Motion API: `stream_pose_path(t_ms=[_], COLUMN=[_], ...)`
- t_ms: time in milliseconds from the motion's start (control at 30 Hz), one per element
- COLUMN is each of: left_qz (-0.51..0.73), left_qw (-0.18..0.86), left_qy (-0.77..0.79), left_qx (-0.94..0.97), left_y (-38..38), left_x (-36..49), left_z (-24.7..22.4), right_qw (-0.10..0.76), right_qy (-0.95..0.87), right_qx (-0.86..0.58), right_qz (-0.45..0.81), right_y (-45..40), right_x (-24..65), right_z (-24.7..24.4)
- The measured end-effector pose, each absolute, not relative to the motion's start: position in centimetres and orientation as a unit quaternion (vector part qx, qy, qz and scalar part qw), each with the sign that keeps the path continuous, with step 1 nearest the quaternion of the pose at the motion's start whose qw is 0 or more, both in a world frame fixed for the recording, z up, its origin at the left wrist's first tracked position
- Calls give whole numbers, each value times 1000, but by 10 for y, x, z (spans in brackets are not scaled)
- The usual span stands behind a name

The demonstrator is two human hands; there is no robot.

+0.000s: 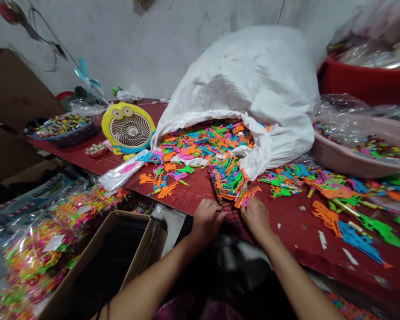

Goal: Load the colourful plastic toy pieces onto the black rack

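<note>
Between my hands is a black grid tray point(231, 217), its far part packed with rows of colourful plastic toy guns point(229, 180). My left hand point(207, 218) is at the tray's near left edge, fingers curled in against it. On the opposite side my right hand point(256, 218) is closed, just below an orange toy gun point(252, 194) and a pink one; its fingertips are hidden. Behind the tray a large white sack point(253, 75) lies with its mouth facing me, spilling more toy guns point(203, 140) onto the red table point(193, 189).
Loose toy guns point(326, 215) litter the right side. A pink basin point(363, 164) and a red tub point(370, 82) stand beyond. To the left are a yellow fan point(130, 129), a plastic packet point(122, 173), a blue basin point(66, 138), a cardboard box point(143, 249) and filled bags point(36, 253).
</note>
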State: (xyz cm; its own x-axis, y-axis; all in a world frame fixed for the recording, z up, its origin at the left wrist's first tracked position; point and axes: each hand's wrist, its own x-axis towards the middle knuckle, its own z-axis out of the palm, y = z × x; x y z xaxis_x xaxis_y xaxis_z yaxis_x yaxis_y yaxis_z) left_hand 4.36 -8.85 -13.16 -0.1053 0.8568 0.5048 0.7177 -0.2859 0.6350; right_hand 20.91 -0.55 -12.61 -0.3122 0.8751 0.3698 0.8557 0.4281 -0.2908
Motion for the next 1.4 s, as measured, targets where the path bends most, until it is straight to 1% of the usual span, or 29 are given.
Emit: stream_pose_path(t_ms=[133,233,300,367,467,533,633,700,833,933,1033,1167,1400], left_qz=[476,522,538,535,520,518,554,565,482,445,440,437,328], left_qw=[67,16,-6,5,39,39,-10,-57,-108,-125,-103,-58,-70], left_qy=[636,626,616,615,612,616,613,585,550,572,588,594,599], left_qx=[603,580,574,579,595,592,563,579,674,678,670,673,728], left_y=[-91,-91,-88,-84,-78,-80,-94,-107,-119,-111,-99,-91,-85], left_x=[53,63,66,62,43,28,16,19,38,46,42,31,24], left_z=[-121,-113,-111,-111,-111,-107,-95,-85,-72,-68,-65,-58,-41], right_qw=[317,368,389,398,393,380,347,330,328,325,311,318,317], right_qy=[-793,-785,-781,-782,-790,-798,-809,-809,-793,-778,-781,-788,-784], right_qx=[-517,-487,-468,-453,-450,-457,-470,-483,-507,-530,-537,-526,-530], right_qz=[62,107,137,156,137,103,65,58,82,87,65,51,57], right_y=[-4,-3,-5,-9,-18,-27,-40,-47,-54,-55,-55,-55,-54], right_x=[213,216,216,214,205,196,182,174,166,162,159,156,156], right_z=[-126,-122,-117,-113,-109,-109,-114,-119,-128,-130,-131,-131,-130])
